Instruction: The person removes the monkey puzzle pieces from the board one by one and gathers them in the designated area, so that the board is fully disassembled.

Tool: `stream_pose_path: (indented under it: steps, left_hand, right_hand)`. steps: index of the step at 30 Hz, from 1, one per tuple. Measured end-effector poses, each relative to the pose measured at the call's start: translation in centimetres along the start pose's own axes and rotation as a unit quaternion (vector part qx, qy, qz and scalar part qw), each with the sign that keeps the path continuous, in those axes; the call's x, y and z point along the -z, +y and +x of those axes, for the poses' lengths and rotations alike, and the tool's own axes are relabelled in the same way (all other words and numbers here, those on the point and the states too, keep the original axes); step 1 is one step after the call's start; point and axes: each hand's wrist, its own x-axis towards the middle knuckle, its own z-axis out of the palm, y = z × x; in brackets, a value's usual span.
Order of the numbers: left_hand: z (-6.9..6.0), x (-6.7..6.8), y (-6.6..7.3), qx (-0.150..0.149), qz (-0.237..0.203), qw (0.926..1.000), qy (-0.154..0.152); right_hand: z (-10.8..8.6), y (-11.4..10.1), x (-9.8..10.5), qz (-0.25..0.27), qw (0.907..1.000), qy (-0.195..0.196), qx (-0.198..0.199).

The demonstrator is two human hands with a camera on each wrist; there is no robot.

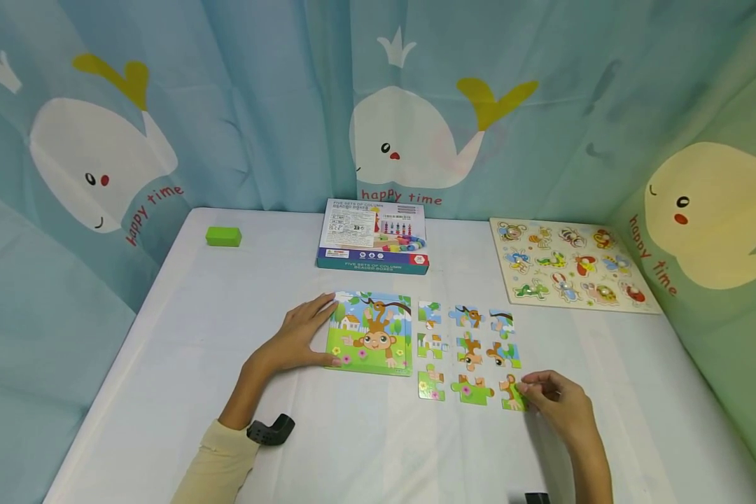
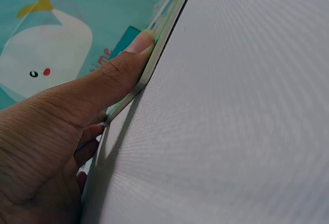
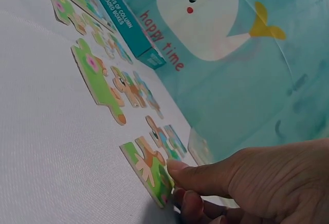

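Observation:
A square monkey puzzle board (image 1: 370, 334) lies on the white table. My left hand (image 1: 299, 334) holds it along its left side. The thumb (image 2: 139, 44) presses the board's edge near the lower corner, and the other fingers reach the upper corner. To the right of the board, several loose jigsaw pieces lie face up in spaced rows, one a green piece with a pink flower (image 1: 474, 392). My right hand (image 1: 561, 404) pinches the lower right puzzle piece (image 1: 512, 394) at its right edge, between thumb (image 3: 198, 176) and fingers. The fingertips are partly hidden behind the piece.
Behind the board stands a flat beaded-set box (image 1: 373, 238). An insect peg puzzle (image 1: 570, 264) lies at the back right. A green block (image 1: 223, 236) sits at the back left. A blue whale-print curtain (image 1: 277, 105) hangs along the table's back and sides.

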Motion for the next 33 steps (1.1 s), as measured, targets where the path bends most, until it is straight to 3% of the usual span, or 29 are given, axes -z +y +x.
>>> stream_pose_path:
  steps: [10,25,29,33]
  left_hand:
    - [-0.06,0.01,0.18,0.018,0.002,0.9998,-0.009]
    - [0.06,-0.27,0.0,0.004,0.003,0.9999,-0.011]
    - [0.06,-0.38,-0.05,0.002,0.0,1.0,-0.009]
    - [0.02,-0.47,0.04,0.013,-0.011,0.9997,-0.015]
  right_hand:
    - [0.26,0.07,-0.04,-0.013,0.9999,-0.002,-0.009]
    - [0.36,0.21,-0.08,-0.03,0.9992,0.009,-0.024]
    - [0.44,0.06,0.21,-0.033,0.9993,0.009,-0.017]
    - [0.71,-0.66,0.47,-0.063,0.9963,0.053,0.024]
